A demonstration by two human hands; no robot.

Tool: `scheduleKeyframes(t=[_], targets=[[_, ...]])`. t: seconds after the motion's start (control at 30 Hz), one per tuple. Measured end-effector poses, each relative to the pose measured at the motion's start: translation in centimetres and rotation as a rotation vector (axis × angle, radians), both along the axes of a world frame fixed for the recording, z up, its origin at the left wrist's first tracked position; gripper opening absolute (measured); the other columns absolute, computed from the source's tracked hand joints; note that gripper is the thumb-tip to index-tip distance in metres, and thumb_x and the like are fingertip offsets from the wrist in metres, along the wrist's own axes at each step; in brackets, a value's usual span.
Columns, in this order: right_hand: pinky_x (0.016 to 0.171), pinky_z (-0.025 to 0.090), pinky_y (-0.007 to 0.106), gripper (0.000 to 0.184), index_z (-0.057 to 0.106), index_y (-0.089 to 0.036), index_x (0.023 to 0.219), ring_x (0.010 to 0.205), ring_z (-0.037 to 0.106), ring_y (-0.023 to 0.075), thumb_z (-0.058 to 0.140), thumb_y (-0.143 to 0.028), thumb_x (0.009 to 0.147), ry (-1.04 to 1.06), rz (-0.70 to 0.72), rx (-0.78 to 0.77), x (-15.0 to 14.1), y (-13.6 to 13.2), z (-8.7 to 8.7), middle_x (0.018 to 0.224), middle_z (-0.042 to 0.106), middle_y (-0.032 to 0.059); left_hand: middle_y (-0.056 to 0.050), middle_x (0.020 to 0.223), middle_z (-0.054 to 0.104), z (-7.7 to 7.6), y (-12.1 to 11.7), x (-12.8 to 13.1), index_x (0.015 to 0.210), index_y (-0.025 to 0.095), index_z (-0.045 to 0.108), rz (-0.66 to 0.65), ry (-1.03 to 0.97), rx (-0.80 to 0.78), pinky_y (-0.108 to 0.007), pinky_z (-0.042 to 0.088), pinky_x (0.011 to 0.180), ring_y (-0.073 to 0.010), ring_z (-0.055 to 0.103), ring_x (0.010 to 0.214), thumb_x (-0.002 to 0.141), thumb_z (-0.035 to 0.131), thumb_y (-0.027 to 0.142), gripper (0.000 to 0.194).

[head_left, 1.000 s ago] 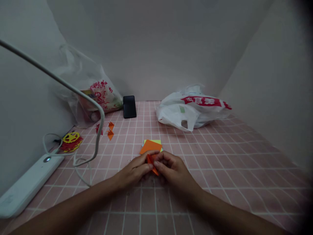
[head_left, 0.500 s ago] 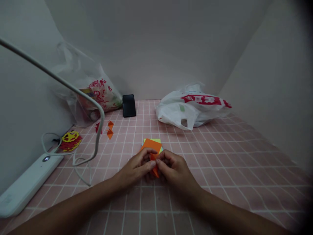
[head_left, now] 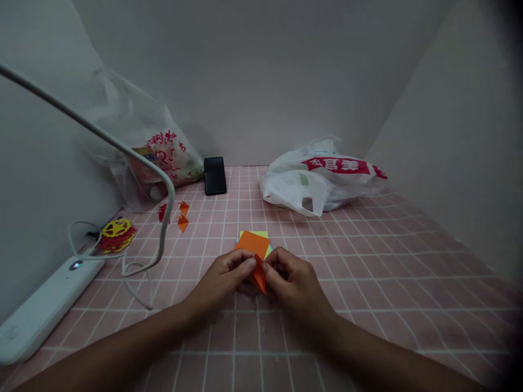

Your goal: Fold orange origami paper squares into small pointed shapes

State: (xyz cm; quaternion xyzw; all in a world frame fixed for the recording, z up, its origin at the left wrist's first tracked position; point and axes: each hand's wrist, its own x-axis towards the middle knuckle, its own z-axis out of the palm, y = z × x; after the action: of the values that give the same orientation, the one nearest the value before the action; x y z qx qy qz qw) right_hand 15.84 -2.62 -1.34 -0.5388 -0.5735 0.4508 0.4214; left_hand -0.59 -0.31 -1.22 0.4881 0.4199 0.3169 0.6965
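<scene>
A small piece of folded orange paper (head_left: 259,276) is pinched between both hands, its pointed end hanging down towards me. My left hand (head_left: 232,272) grips its left side between thumb and forefinger. On the right side, my right hand (head_left: 292,275) pinches it with curled fingers. Just beyond my fingertips lies a stack of square paper sheets (head_left: 252,242), orange on top with yellow and pale edges showing beneath. Further off to the left sit small folded orange paper cranes (head_left: 183,221) and a red folded one (head_left: 163,213).
A black phone (head_left: 214,176) lies near the back wall, between a clear plastic bag (head_left: 163,158) and a white bag (head_left: 322,177). On the left are a white power bank (head_left: 49,305), yellow and red cut-outs (head_left: 117,234) and a cable (head_left: 161,239) arching across.
My left thumb and fingers have shifted slightly up along the folded orange paper, and more of its surface shows. My right hand keeps its pinch almost in place.
</scene>
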Motion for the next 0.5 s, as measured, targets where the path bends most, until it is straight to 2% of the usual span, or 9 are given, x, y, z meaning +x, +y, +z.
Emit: scheduleKeyframes(t=[0.5], targets=[[0.048, 0.035, 0.025, 0.018, 0.052, -0.022, 0.069, 0.052, 0.048, 0.0122, 0.056, -0.025, 0.087, -0.066, 0.007, 0.047, -0.10, -0.26, 0.20, 0.057, 0.054, -0.0021, -0.001, 0.084, 0.065, -0.06, -0.13, 0.07, 0.095, 0.017, 0.066, 0.043, 0.047, -0.009, -0.027, 0.055, 0.062, -0.0133, 0.064, 0.067, 0.081, 0.071, 0.041, 0.028]])
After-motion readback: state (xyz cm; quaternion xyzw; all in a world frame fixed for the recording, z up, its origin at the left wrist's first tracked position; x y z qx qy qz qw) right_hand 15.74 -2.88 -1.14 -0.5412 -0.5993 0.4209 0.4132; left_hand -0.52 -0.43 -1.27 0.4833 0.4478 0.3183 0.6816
